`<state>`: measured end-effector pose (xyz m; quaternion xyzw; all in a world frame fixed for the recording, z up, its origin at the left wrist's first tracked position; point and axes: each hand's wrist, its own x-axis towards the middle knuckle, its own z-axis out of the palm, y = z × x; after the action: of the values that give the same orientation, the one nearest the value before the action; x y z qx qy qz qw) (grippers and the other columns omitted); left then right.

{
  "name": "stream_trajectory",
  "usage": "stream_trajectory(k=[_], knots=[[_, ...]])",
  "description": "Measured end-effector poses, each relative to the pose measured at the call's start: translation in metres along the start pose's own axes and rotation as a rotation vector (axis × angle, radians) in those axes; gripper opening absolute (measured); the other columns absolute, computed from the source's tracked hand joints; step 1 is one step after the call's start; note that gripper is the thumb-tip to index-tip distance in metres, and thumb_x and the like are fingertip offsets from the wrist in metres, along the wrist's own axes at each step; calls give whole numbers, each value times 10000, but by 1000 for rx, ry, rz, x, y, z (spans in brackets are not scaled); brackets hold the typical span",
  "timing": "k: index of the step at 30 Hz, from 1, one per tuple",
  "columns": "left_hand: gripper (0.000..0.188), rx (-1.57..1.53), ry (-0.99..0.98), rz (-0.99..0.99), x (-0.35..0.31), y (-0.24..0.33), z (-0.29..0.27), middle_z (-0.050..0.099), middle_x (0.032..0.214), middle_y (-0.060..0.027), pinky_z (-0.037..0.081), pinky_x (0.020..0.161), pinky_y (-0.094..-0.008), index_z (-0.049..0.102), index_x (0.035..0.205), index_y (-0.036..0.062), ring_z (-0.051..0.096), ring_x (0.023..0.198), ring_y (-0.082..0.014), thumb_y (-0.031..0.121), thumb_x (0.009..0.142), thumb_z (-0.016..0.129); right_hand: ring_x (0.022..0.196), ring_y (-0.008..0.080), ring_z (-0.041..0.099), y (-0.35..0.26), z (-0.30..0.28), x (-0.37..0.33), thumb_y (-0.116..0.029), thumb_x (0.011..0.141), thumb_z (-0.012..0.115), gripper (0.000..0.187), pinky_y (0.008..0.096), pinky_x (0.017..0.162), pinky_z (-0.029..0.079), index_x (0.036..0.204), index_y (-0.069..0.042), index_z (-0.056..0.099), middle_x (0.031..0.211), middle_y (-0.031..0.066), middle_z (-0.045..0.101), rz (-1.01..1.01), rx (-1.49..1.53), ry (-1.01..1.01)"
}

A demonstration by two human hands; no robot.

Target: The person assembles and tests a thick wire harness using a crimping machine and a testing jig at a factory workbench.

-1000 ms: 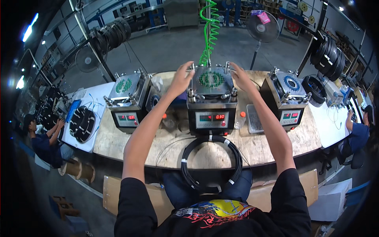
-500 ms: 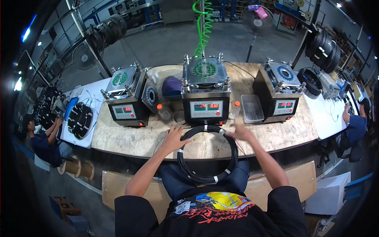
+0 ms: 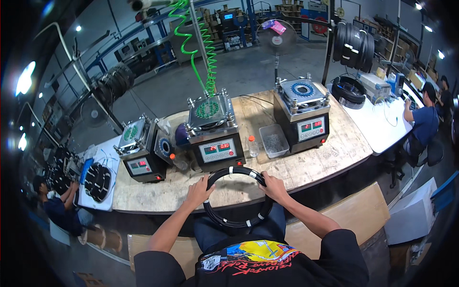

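A coil of black cable [image 3: 237,223], bound at intervals with white tape, stands between my hands at the table's front edge, its lower part over my lap. My left hand [image 3: 198,191] grips the coil's upper left side. On the upper right side, my right hand [image 3: 274,185] has its fingers closed round the cable. Just beyond the coil stands the middle black machine [image 3: 210,136], with a lit red display and a metal top plate carrying a green ring pattern.
More such machines stand at left [image 3: 141,155] and right [image 3: 303,115] on the wooden table [image 3: 315,165]. Between them are a clear tray [image 3: 274,142] of small pieces and orange-capped bottles [image 3: 252,146]. Co-workers sit at white side tables, a cable bundle [image 3: 97,182] on the left one.
My right hand, blurred beside the coil before, now grips it. My left hand has closed round the cable. The whole view has swung and tilted to the right.
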<state>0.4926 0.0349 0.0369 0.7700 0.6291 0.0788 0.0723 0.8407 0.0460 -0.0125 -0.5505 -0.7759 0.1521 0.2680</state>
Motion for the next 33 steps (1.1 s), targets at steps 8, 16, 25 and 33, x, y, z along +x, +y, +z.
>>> stream_trajectory(k=[8,16,25,33], knots=[[464,-143,89,114,39,119,-22,685,857,-258,532,693,-577,454,1155,31,679,806,-485,342,914,701,836,426,652,59,-104,-26,-224,797,801,458,491,718,520,1174,-78,584,854,193,667,64,83,226],[476,-547,124,210,124,221,-52,693,789,-194,534,661,-459,549,1003,-12,704,740,-390,364,849,798,678,117,579,133,-231,7,-274,760,895,511,301,641,487,1166,-43,689,760,40,648,136,349,237],[511,-818,258,255,237,278,-68,602,651,-93,461,574,-347,561,883,-16,559,592,-148,421,847,823,880,195,720,173,-314,80,-357,872,786,455,321,804,536,1189,-35,728,991,131,767,177,280,452],[486,-967,421,240,303,305,-77,532,595,-43,388,526,-304,577,823,-21,438,580,-75,418,928,755,924,152,695,227,-350,155,-341,903,770,492,300,855,524,1249,1,701,1028,135,764,141,253,351]])
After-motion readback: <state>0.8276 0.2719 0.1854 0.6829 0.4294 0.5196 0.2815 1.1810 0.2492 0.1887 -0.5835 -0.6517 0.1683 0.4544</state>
